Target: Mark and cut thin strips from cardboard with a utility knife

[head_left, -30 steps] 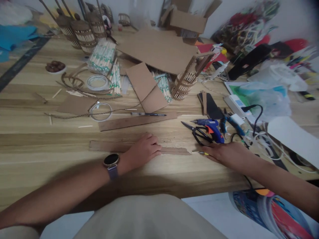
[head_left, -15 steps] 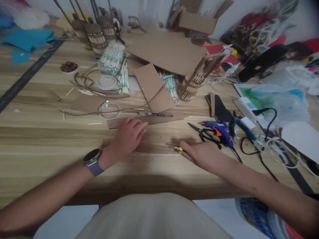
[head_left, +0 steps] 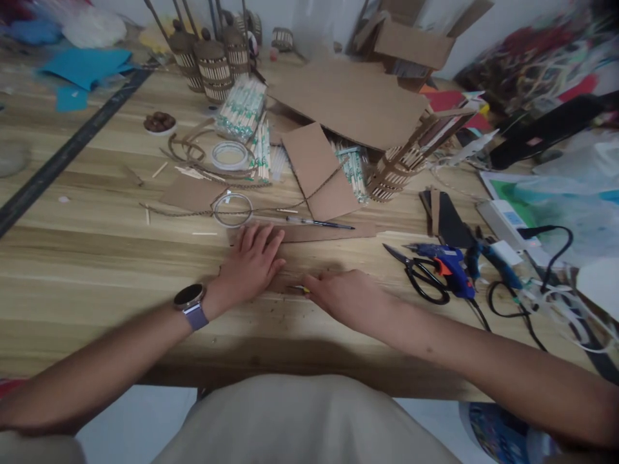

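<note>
My left hand (head_left: 252,263) lies flat with its fingers spread, its palm side over a narrow brown cardboard piece (head_left: 278,283). Its fingertips reach the left end of a longer cardboard strip (head_left: 333,233). My right hand (head_left: 345,296) is closed around a small craft knife (head_left: 305,289) with a bit of yellow near its blade. The blade points left, low over the nearer cardboard; whether it touches is too blurred to tell. Most of the knife's handle is hidden in my fingers. A black pen (head_left: 320,223) lies along the far edge of the longer strip.
Scissors (head_left: 420,277) and a blue glue gun (head_left: 449,264) lie to the right, with cables beyond. Tape rolls (head_left: 233,210), a twisted cord, cardboard sheets (head_left: 348,103) and bundled sticks (head_left: 242,109) lie farther back. A stick-built lantern-like piece (head_left: 391,171) stands behind the scissors.
My right hand has moved left with the knife, closer to my left hand. My left hand has flattened and spread its fingers. The whole view has shifted slightly.
</note>
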A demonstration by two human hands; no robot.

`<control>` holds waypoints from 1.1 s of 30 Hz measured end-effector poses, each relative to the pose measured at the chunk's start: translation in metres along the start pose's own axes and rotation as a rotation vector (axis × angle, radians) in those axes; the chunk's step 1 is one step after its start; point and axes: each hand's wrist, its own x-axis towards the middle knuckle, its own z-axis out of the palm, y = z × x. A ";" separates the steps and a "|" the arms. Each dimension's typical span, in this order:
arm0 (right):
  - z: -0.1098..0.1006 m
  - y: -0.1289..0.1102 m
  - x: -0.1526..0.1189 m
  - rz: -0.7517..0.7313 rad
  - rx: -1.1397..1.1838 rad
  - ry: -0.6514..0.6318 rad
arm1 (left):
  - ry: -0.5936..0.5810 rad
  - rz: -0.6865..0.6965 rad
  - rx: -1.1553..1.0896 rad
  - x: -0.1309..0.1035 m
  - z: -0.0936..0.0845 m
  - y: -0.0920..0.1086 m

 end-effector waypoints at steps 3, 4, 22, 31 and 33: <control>0.001 0.000 0.002 0.009 -0.002 0.007 | -0.008 -0.008 0.008 0.000 -0.001 0.001; 0.001 -0.001 0.002 0.009 -0.007 0.004 | -0.008 -0.008 0.013 0.000 -0.001 0.002; -0.033 -0.018 0.013 -0.051 -0.145 -0.102 | -0.015 -0.005 0.033 0.000 0.000 0.002; -0.013 -0.010 0.011 -0.019 -0.117 -0.103 | 0.005 -0.028 -0.053 -0.001 0.001 -0.002; -0.011 -0.008 0.010 -0.007 -0.109 -0.124 | 0.001 -0.030 -0.055 -0.001 0.000 -0.002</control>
